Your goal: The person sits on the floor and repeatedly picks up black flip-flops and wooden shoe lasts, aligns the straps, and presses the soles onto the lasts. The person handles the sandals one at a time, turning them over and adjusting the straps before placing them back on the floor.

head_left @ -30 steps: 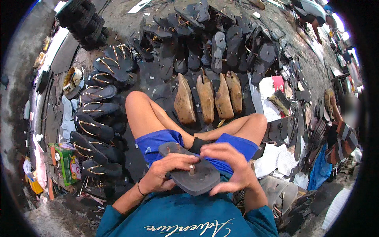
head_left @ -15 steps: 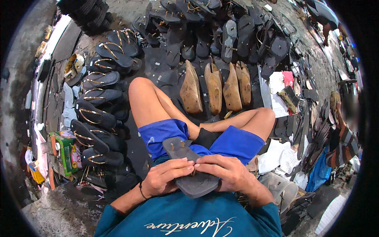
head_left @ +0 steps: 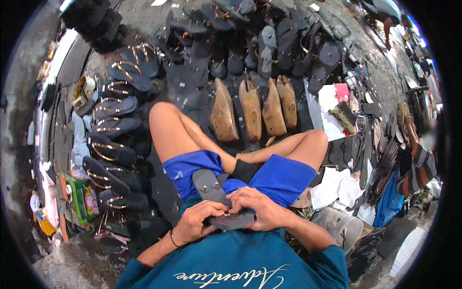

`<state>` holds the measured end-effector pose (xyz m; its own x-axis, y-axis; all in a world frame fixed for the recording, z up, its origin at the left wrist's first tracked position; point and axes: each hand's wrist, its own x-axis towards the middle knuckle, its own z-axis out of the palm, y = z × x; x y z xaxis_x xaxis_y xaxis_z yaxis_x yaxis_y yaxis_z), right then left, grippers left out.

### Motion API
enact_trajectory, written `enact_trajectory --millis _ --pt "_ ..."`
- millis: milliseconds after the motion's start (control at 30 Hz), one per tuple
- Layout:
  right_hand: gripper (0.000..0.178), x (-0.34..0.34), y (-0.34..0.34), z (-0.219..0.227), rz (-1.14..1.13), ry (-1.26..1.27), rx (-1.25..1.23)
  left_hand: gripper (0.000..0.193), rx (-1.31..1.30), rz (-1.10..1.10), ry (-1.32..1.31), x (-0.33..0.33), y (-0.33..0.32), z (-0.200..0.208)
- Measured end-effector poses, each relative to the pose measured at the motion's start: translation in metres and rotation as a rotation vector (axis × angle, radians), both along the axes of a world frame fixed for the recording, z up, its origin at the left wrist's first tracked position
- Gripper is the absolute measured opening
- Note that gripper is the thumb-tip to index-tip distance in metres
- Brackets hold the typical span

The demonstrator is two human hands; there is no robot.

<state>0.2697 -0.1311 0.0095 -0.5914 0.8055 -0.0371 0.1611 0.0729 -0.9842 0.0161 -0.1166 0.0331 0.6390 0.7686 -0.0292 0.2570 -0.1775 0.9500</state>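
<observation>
Flat black rubber-like sole [head_left: 212, 191] held at near end between bare left hand [head_left: 199, 216] and right hand [head_left: 263, 207], seemingly for steadiness; fingers curled inward, exact pinch unclear.

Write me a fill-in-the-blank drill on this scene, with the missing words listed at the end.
The left hand and right hand are both on one dark sole.
A dark band circles the person's ____ wrist.
Beyond the crossed legs, the number of wooden foot-shaped blocks is ____.
The shorts are coloured ____.
The translucent container is on the person's ____ side.

Missing words: left; four; blue; right.
</observation>
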Motion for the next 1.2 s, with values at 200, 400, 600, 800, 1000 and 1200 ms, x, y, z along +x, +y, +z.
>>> enact_trajectory --millis 200,400,600,800,1000,1200 --pt "0.062 0.014 0.108 -0.053 -0.605 0.111 -0.015 0.046 -0.102 0.525 -0.343 0.034 0.069 0.030" --pt "0.055 0.009 0.132 -0.192 -1.065 -0.769 0.108 0.054 -0.894 0.263 -0.543 0.027 0.088 -0.076" --pt "0.049 0.041 0.085 -0.093 -0.946 0.512 -0.695 0.065 -0.787 0.259 -0.602 0.025 0.082 -0.080" --pt "0.077 0.018 -0.006 0.010 -0.499 0.861 -0.975 0.066 -0.799 0.539 -0.636 0.010 0.096 -0.150" --pt "0.070 -0.037 0.007 0.051 -0.410 -0.356 -0.212 0.087 -1.000 0.433 -1.038 0.028 0.095 -0.112" --pt "0.067 -0.102 0.048 0.009 -0.521 -0.492 0.143 0.100 -0.941 0.609 -1.090 0.021 0.080 -0.130"
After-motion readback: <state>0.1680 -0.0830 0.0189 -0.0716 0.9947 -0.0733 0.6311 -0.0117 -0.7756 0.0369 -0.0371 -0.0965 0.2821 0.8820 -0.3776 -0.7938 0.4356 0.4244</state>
